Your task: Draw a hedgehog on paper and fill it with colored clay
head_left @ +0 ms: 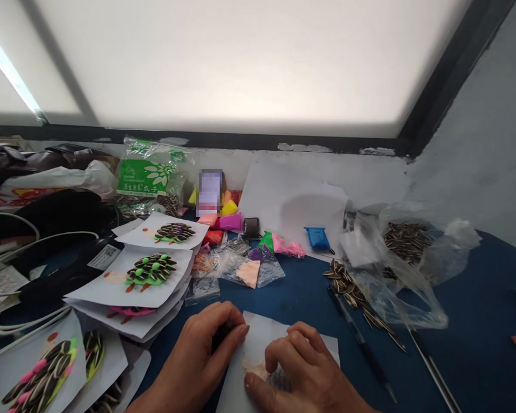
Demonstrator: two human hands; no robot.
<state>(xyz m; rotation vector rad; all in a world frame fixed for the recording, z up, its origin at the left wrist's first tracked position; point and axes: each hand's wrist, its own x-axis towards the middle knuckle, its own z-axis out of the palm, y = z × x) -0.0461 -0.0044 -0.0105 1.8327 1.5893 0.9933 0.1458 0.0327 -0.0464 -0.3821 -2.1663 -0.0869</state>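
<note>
A white sheet of paper [236, 390] lies before me on the blue tabletop. Flattened peach clay [254, 366] is on it, beside a greyish patch mostly covered by my right hand. My right hand [305, 370] is over the clay, fingers bent and apart, the thumb tip touching its edge. At the paper's left edge is my left hand [208, 350], thumb and forefinger closed in a pinch; whatever is between them is too small to make out. Left of it lie stacked cards [112, 287] bearing hedgehog shapes of clay and sunflower seeds.
Loose sunflower seeds [348, 284], a black pen [361, 338] and a silver pen [432, 367] lie to the right, near a plastic bag of seeds [406, 241]. Coloured clay packets [230, 222] and a green seed bag [146, 175] are at the back. White cables [34, 330] run left.
</note>
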